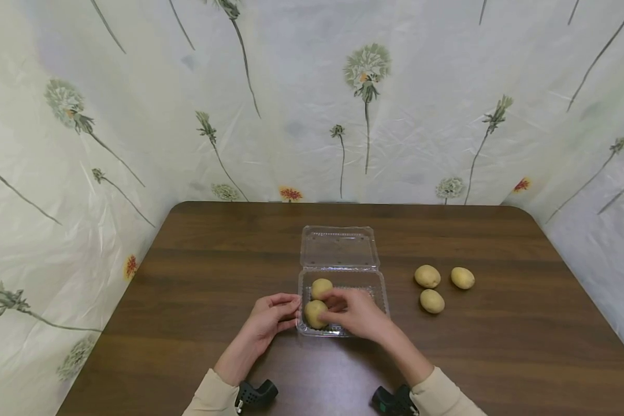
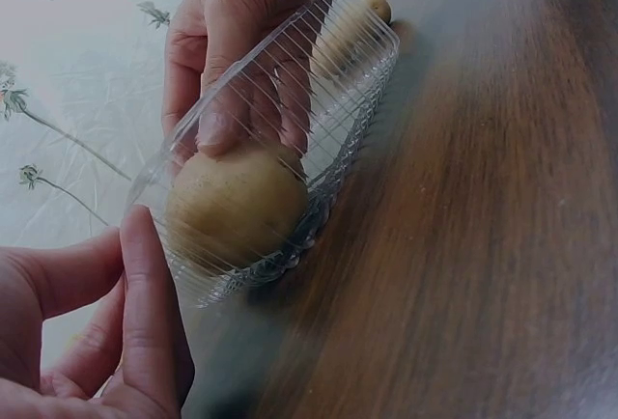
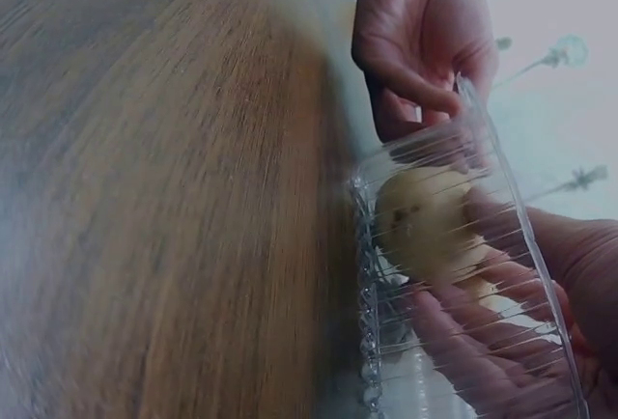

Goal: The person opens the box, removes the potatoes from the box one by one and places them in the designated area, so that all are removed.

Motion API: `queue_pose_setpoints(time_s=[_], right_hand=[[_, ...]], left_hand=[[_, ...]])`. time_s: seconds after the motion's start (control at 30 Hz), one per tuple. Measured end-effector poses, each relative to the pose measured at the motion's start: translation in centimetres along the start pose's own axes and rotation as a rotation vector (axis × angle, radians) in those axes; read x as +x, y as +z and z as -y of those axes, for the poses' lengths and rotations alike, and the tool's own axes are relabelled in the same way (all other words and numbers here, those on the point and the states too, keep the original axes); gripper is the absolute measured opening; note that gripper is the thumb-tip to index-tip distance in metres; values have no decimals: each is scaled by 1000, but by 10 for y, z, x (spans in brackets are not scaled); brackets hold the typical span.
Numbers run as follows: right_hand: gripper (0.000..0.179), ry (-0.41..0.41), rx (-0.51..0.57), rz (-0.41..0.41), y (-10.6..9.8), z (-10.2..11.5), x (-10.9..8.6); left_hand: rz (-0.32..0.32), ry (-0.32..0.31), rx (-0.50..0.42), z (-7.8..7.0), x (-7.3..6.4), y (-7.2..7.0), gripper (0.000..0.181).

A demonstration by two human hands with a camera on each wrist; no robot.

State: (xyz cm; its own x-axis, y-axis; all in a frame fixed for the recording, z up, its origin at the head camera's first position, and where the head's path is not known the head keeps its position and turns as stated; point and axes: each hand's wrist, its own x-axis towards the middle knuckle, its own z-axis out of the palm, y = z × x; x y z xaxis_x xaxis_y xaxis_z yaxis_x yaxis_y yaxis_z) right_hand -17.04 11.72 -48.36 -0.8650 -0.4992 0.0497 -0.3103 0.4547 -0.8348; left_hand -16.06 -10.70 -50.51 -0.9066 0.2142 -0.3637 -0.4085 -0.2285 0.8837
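A clear plastic clamshell container (image 1: 364,332) lies on the table with its lid (image 1: 339,247) folded back. Two potatoes are in its left half, one behind the other. My right hand (image 1: 361,314) reaches in from the right and holds the nearer potato (image 1: 315,314), thumb and fingers about its sides; both wrist views show this potato (image 2: 237,202) through the ribbed wall. Just behind it sits the farther potato (image 1: 321,288), partly covered by the fingers. At the container's left rim, my left hand (image 1: 270,318) pinches the edge between thumb and fingers.
Three more potatoes lie on the brown wooden table (image 1: 213,260) to the right of the container: a back left one (image 1: 427,277), a back right one (image 1: 463,278) and a front one (image 1: 432,301). A flower-printed sheet (image 1: 291,86) hangs behind and beside the table.
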Motion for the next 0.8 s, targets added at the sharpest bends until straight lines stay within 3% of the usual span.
queue_pose_setpoints(time_s=[0.2, 0.43, 0.8], right_hand=[[40, 14, 28, 42, 4, 3, 2], [44, -27, -78, 40, 8, 1, 3], [41, -63, -23, 53, 9, 0, 4]], left_hand=[[-11, 0, -15, 0, 0, -1, 30], [-13, 2, -19, 1, 1, -1, 27], [-14, 10, -26, 0, 0, -1, 23]])
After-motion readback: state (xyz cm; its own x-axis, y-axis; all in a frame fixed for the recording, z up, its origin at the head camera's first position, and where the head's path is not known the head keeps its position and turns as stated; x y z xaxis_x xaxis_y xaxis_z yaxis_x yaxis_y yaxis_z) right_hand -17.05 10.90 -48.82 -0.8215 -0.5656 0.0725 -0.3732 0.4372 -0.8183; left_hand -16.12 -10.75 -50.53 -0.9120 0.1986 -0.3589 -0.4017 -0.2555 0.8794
